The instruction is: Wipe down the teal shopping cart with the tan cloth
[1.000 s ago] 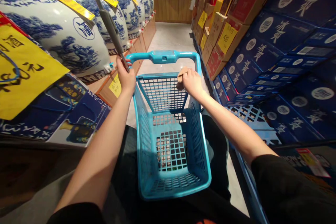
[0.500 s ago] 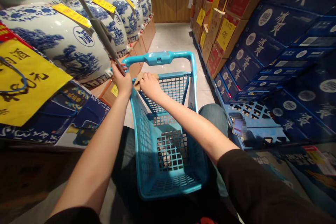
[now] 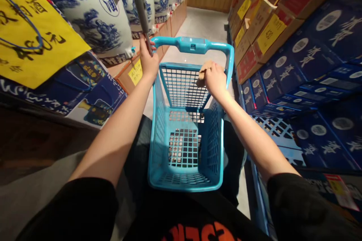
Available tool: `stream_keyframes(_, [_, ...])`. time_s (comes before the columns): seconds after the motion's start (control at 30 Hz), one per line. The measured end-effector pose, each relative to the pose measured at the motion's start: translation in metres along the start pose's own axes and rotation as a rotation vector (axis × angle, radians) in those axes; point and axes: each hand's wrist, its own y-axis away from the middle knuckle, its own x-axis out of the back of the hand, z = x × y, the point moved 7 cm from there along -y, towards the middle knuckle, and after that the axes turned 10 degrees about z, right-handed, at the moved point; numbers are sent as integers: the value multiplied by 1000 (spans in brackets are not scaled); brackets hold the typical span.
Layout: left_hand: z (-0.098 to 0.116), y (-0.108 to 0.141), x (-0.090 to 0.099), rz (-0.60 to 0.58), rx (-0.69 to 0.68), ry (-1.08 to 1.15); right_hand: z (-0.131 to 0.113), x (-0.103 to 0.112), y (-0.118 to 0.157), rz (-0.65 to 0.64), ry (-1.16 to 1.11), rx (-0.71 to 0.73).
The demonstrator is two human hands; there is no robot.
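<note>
A blue plastic shopping basket (image 3: 186, 186) with mesh sides stands between my knees, nothing lying inside it. Its blue handle (image 3: 192, 44) spans the far end. My left hand (image 3: 149, 62) is wrapped round a grey pole (image 3: 139, 3) at the basket's far left corner; the pole slants up and away. My right hand (image 3: 216, 79) is closed on a tan cloth (image 3: 204, 71) at the far right, by the top edge of the mesh panel (image 3: 183, 86). Part of the cloth is hidden under the fingers.
Large blue-and-white jars (image 3: 96, 15) line the left side behind a yellow price sign (image 3: 36, 41). Blue boxes (image 3: 308, 52) and brown cartons (image 3: 257, 26) are stacked on the right, with a blue pallet (image 3: 279, 131) below. A tiled aisle (image 3: 206, 22) runs ahead.
My right hand has moved the tan cloth from the basket's far left corner to its far right. The view has tipped downward. My left hand keeps its grip on the pole.
</note>
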Motion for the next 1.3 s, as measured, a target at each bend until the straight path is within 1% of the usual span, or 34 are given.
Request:
stream_keyframes(0.03, [7,4,0,-18,-5,-45,1,-4,2,9,-15,13])
stream_keyframes(0.07, [12,7,0,-39,18,-104,2,-7,3,16,-30,27])
stream_keyframes(0.17, [13,12,1,-91,110,-217,0,-14,6,42,-82,90])
stream_keyframes(0.2, [11,10,0,-90,123,-206,-2,-15,6,54,-101,115])
stream_keyframes(0.27, [3,4,-1,-65,107,-114,-5,-15,2,69,-130,148])
stream_keyframes(0.33, [-6,-3,-4,-50,80,-15,-8,-14,-5,60,-140,144])
stream_keyframes(0.4, [-10,-5,-5,-45,73,-5,-11,-15,-14,26,-119,113])
stream_keyframes(0.43, [-8,-4,-5,-47,64,-33,-13,-15,-19,5,-99,99])
stream_keyframes(0.53, [8,4,-1,-65,30,-168,-18,-16,-29,-57,-49,87])
stream_keyframes(0.67, [33,15,7,-62,66,-305,-15,-18,-37,-101,-79,122])
stream_keyframes(0.7, [38,17,7,-88,67,-341,-14,-18,-38,-113,-91,138])
stream_keyframes(0.77, [46,21,3,-177,55,-419,-10,-19,-42,-146,-111,167])
stream_keyframes(0.83, [49,24,-2,-271,43,-482,-6,-21,-46,-190,-123,173])
stream_keyframes(0.9, [49,25,-5,-317,34,-496,-2,-22,-51,-241,-128,162])
stream_keyframes(0.97, [49,24,-4,-290,33,-475,0,-24,-56,-289,-137,148])
stream_keyframes(1.07, [47,21,1,-174,53,-399,4,-25,-65,-337,-184,130])
stream_keyframes(1.13, [44,20,4,-121,74,-343,6,-24,-71,-367,-236,120])
stream_keyframes(1.23, [41,19,5,-106,77,-327,7,-24,-78,-439,-316,110])
stream_keyframes(1.3, [40,20,3,-148,53,-377,8,-24,-81,-489,-351,97])
